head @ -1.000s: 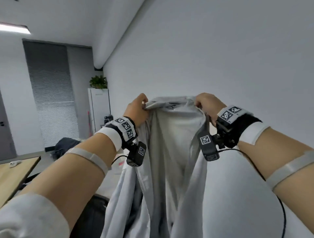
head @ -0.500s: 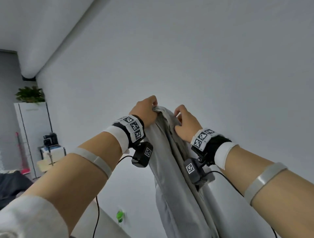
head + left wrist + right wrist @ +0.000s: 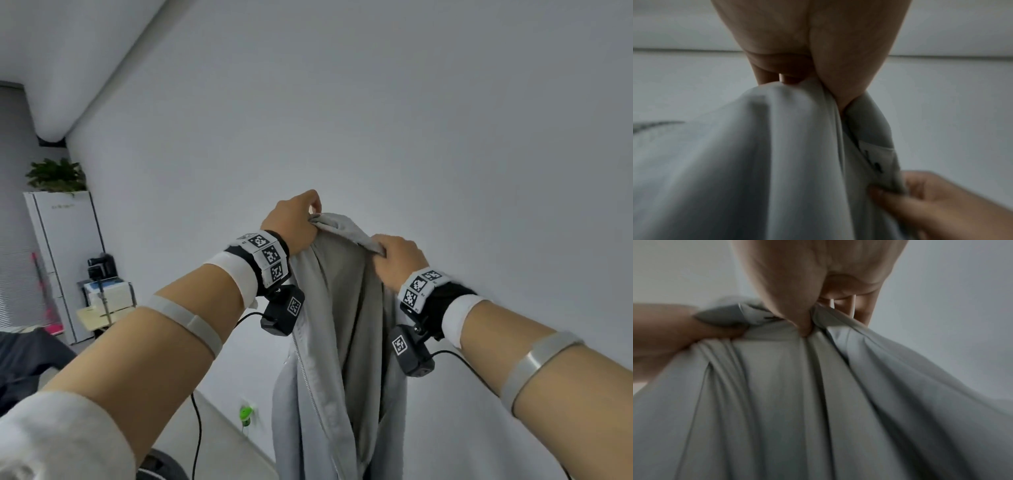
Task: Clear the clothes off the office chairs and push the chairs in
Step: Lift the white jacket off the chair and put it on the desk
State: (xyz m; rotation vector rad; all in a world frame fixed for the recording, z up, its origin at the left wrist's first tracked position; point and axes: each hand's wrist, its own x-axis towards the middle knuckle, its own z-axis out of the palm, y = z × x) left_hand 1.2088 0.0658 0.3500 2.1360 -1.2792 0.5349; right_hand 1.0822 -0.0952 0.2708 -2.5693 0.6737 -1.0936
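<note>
A light grey zip jacket (image 3: pixel 339 342) hangs in the air in front of a white wall, held up by its collar. My left hand (image 3: pixel 296 219) grips the collar's left end, fingers curled over the fabric (image 3: pixel 797 129). My right hand (image 3: pixel 397 255) pinches the collar's right part (image 3: pixel 777 386), a little lower than the left. The zip edge runs down the jacket's left side. A dark rounded chair part (image 3: pixel 161 467) shows at the bottom edge under my left arm. A dark garment (image 3: pixel 24 363) lies at the far left.
A white cabinet (image 3: pixel 65 260) with a plant (image 3: pixel 56 176) on top stands at the left against the wall. Boxes and a dark device (image 3: pixel 102 287) sit beside it. A green plug (image 3: pixel 245 413) is in a wall socket low down. The wall is close ahead.
The view swung to the right, away from the window and desk. My hands came close together on the collar, then spread a little, and the jacket hangs narrower than one second ago.
</note>
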